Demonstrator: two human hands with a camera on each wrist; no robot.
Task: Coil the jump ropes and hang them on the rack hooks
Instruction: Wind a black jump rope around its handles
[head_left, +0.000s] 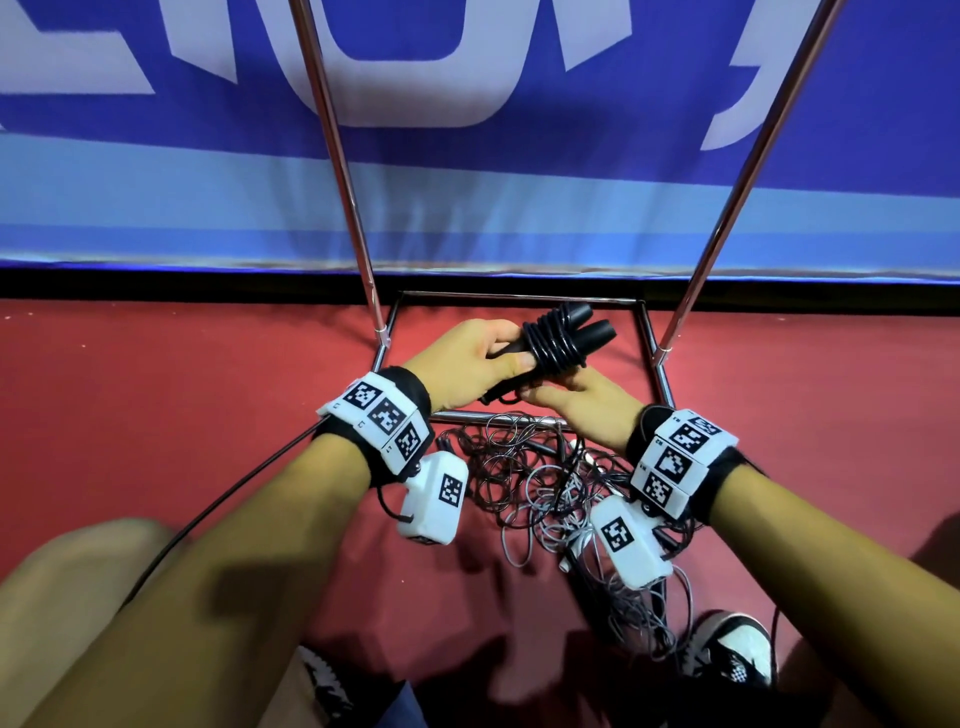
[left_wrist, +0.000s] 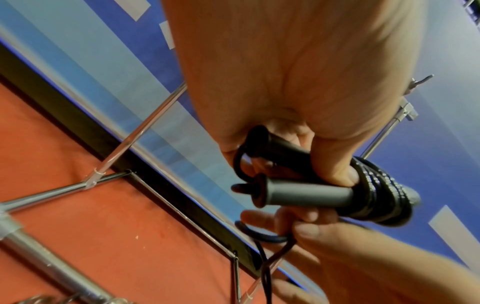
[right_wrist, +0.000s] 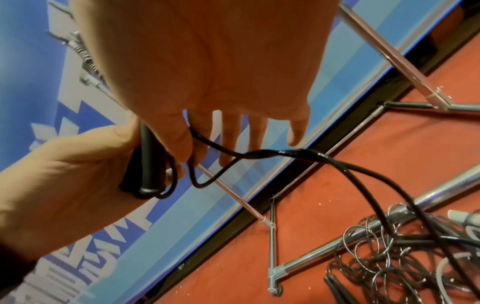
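A black jump rope is wound in tight turns round its two black handles, held just above the rack's base. My left hand grips the handles, with the thumb pressing beside the coil. Just below it, my right hand pinches the rope's loose end between thumb and forefinger, while its other fingers stay straight. From there the black cord trails down to a tangled pile of ropes on the red floor.
Two chrome rack poles rise from a rectangular chrome base frame against a blue banner wall. My shoe stands by the pile, and my knee fills the lower left.
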